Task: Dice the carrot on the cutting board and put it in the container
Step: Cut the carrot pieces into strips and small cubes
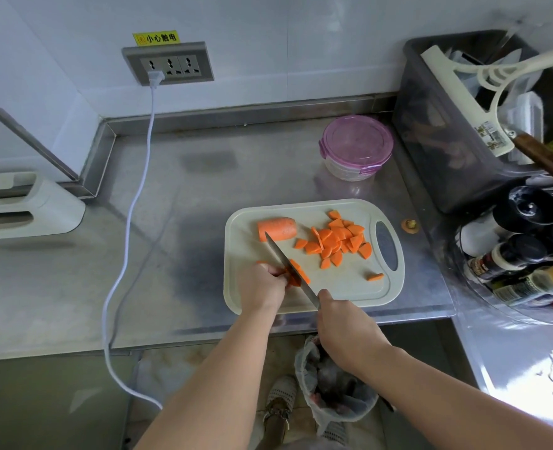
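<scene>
Centre frame, a carrot piece (297,275) is pinned to the cutting board (343,289) by the curled left grip (262,285), the knife (286,261) clasped in the right grip (344,324); fingertips are best kept tucked behind the blade, the lidded container (356,147) waiting upper right.

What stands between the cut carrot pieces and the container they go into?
The purple lid sits on the container, so the pieces cannot go in yet. Nothing else visible lies between the board and the container.

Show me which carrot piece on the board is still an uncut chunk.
The thick rounded chunk at the cutting board's far left corner, by the knife tip; the rest are thin slices.
</scene>
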### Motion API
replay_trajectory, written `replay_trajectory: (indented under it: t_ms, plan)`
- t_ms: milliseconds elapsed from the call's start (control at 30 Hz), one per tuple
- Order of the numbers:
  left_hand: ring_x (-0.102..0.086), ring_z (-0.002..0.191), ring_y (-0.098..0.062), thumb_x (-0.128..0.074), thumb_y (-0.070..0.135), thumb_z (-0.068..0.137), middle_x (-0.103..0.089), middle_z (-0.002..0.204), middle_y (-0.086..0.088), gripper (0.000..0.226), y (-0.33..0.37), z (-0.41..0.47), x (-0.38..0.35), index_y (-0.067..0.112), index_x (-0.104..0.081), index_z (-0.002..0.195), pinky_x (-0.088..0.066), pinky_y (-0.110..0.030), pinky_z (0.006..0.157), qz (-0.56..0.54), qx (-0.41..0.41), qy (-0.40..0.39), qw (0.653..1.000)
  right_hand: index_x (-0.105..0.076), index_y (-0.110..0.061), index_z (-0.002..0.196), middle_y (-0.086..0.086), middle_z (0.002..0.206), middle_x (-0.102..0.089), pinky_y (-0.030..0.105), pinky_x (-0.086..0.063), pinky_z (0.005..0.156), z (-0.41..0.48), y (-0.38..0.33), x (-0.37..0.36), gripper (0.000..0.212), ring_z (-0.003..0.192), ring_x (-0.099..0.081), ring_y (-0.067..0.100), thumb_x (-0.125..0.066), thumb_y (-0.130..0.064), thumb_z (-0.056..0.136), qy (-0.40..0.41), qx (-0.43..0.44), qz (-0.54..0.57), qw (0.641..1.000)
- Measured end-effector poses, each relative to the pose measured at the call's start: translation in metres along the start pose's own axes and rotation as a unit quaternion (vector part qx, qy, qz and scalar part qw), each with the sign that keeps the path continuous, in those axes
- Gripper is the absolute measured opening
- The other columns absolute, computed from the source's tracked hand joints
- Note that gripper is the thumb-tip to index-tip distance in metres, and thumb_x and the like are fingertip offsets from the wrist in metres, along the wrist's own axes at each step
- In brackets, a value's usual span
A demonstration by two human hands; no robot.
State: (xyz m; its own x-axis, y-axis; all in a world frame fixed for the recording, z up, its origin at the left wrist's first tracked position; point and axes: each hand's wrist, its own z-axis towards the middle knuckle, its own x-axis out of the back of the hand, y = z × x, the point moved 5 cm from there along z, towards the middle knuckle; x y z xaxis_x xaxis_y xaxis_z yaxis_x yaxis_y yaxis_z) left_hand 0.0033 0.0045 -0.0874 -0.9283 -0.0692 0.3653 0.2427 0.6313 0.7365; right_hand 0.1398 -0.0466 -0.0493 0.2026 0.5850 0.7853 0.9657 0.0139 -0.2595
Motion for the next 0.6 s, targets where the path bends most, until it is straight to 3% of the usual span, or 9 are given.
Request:
replay_trajectory:
  t_ms: [167,333,500,600]
  plan:
    - [-0.068,0.084,-0.030,-0.072,0.012,0.082,-0.072,0.084,-0.008,0.020,-0.001,0.002,-0.001,0.022,-0.063,0.068,-0.057,-0.043,0.080,0.009,0.004,0.007,1.000,-0.036,-0.014,0.127,0.010,0.096,-0.063,0.033,-0.047,0.059,0.007,0.000,-0.003,0.032,0.084,-0.064,0.024,-0.041,-0.006,0.096,-0.016,-0.022,0.012,1.000]
    - [-0.068,0.087,-0.027,-0.070,0.013,0.084,-0.072,0.089,-0.010,0.003,0.002,-0.002,0.001,0.014,-0.068,0.082,-0.054,-0.038,0.084,0.030,-0.004,0.017,0.999,-0.036,-0.013,0.126,0.011,0.097,-0.064,0.032,-0.043,0.059,0.007,0.000,-0.004,0.032,0.083,-0.064,0.024,-0.040,-0.005,0.095,-0.007,-0.028,0.009,1.000]
    - [-0.068,0.087,-0.024,-0.069,0.012,0.085,-0.072,0.089,-0.008,0.001,0.006,-0.006,0.004,0.012,-0.069,0.086,-0.053,-0.033,0.083,0.037,-0.016,0.019,0.999,-0.035,-0.016,0.130,0.008,0.096,-0.063,0.034,-0.055,0.065,0.006,0.002,-0.003,0.036,0.083,-0.065,0.023,-0.043,-0.009,0.096,-0.008,-0.023,0.018,1.000]
    - [-0.068,0.087,-0.025,-0.068,0.012,0.086,-0.072,0.090,-0.009,0.005,0.007,-0.008,0.003,0.016,-0.068,0.082,-0.054,-0.036,0.086,0.035,-0.018,0.018,0.999,-0.034,-0.014,0.131,0.008,0.096,-0.064,0.029,-0.049,0.056,0.002,0.004,-0.004,0.035,0.082,-0.065,0.023,-0.043,-0.009,0.097,0.003,-0.013,0.008,1.000]
